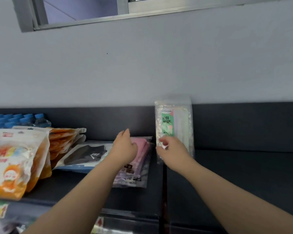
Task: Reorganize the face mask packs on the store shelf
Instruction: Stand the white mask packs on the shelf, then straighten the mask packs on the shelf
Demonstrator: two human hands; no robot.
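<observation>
The right hand (pixel 172 148) pinches the lower part of a clear face mask pack (pixel 174 125), thumb and fingers curled on its crinkled bottom edge; the pack stands upright above the hand, long axis vertical, its printed face turned to the viewer and its top edge reaching past the dark back panel (pixel 243 125) onto the grey wall (pixel 142 73); a green label down its left side reads "FACE MASK", and to the right of the label the clear bag holds a flat stack of pale masks; the plastic is glossy and wrinkled.

Just to the left of it, the left hand (pixel 125 146) lies palm down with fingers stretched forward on a stack of pink mask packs (pixel 140 166); these lie flat on the dark shelf (pixel 235 174), long axis running from the back panel toward the viewer; the clear bags hold pink masks at the far end and lilac ones nearer, with dark print on the near part.

Left of that hand a black mask pack (pixel 87 153) lies flat, a dark folded mask inside a clear bag; further left, orange pouches (pixel 19 162) lean in overlapping rows; behind them stand blue-capped bottles (pixel 20 119).
</observation>
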